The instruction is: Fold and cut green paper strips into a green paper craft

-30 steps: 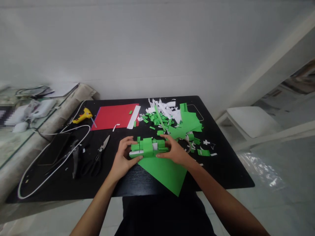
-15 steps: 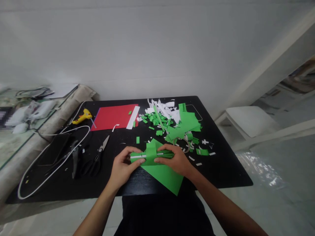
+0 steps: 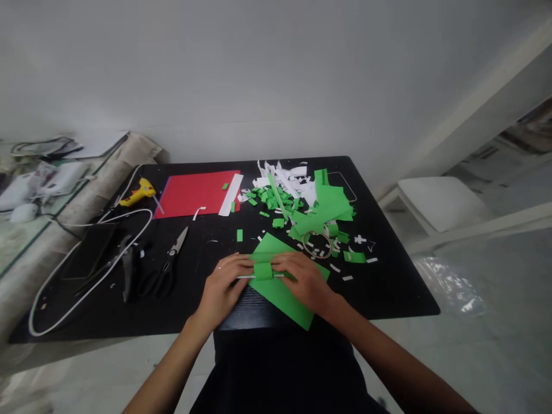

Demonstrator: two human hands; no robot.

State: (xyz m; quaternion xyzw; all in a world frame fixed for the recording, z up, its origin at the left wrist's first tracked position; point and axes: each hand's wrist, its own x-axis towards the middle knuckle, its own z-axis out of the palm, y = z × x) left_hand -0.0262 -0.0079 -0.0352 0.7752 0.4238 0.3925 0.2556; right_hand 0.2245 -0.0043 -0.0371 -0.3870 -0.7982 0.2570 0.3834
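Observation:
Between my two hands lies a bundle of folded green paper (image 3: 263, 271) with a green band round its middle and a white edge showing. My left hand (image 3: 225, 283) is closed over its left end, fingers on top and thumb at the near side. At the right end my right hand (image 3: 305, 280) grips it the same way. My fingers cover both ends of the bundle. Beneath it a green paper sheet (image 3: 297, 307) lies at a slant, one corner toward the table's front edge.
Left of my hands are black-handled scissors (image 3: 166, 267), a black tool (image 3: 127, 267), a white cable (image 3: 92, 310) and a yellow glue gun (image 3: 140, 192). Red paper (image 3: 194, 192) lies at the back. Green scraps (image 3: 278, 198), white scraps (image 3: 293, 178) and a ring (image 3: 318, 244) lie to the right.
The bundle has come down toward the green sheet and rolled, its banded side now facing up. My fingers have moved from holding its ends to lying over the top.

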